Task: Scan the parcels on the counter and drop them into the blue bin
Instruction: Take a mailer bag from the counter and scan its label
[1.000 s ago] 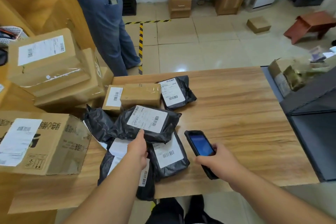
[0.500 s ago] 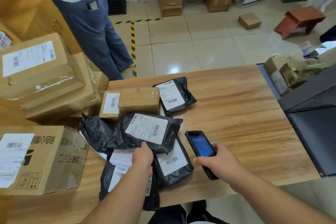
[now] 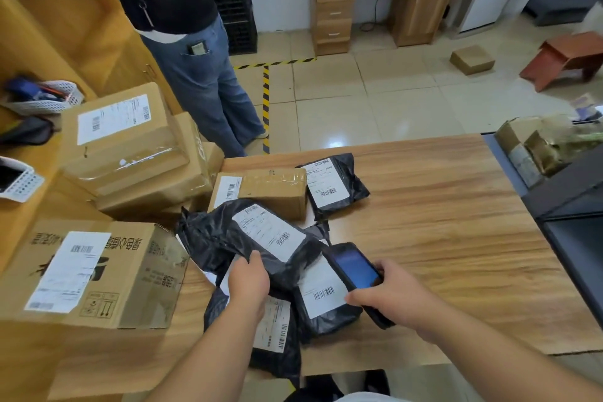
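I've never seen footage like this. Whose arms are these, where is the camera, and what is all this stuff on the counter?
There is no machine here: a person wears a camera on the head, so you look down along their own two arms. The left hand grips the edge of a black parcel bag with a white barcode label. The right hand holds a handheld scanner, its screen lit blue, pointed toward that bag. On the wooden counter lie more black bags, a small taped box and bigger cardboard boxes stacked at the left. Another person stands beyond the counter.
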`<action>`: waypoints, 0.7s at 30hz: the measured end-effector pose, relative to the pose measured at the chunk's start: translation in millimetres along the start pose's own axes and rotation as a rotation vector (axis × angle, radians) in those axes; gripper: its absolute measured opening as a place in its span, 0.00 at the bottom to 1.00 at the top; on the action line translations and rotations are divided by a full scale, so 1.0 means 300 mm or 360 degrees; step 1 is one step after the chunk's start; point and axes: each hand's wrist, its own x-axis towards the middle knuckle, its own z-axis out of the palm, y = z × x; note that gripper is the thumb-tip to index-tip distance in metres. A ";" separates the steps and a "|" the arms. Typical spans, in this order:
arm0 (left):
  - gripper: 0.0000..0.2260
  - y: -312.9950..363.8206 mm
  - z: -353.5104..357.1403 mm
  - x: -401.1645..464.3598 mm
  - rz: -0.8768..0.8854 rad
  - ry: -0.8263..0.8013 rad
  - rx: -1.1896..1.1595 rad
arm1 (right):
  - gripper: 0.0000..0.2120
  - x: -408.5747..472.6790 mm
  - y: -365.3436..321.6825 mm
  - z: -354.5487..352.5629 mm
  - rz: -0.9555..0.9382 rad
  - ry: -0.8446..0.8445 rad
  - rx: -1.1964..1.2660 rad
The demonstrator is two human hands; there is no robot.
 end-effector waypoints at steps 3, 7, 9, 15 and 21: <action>0.13 -0.013 -0.037 0.016 0.0056 0.0042 -0.0007 | 0.27 -0.012 -0.012 -0.006 -0.0027 -0.0063 -0.0159; 0.12 -0.030 -0.080 0.024 0.0065 0.0071 -0.0093 | 0.34 -0.018 -0.027 -0.016 -0.0062 -0.0137 -0.0318; 0.14 -0.024 -0.098 0.015 0.0086 0.0082 -0.0125 | 0.34 -0.017 -0.032 -0.019 -0.0091 -0.0168 -0.0385; 0.20 0.013 -0.138 -0.008 0.0212 0.0149 -0.0026 | 0.30 -0.018 -0.072 -0.028 -0.0162 -0.0231 -0.0500; 0.13 0.019 -0.160 0.014 0.0255 0.0111 0.0048 | 0.29 -0.006 -0.109 -0.024 -0.0215 -0.0251 -0.0545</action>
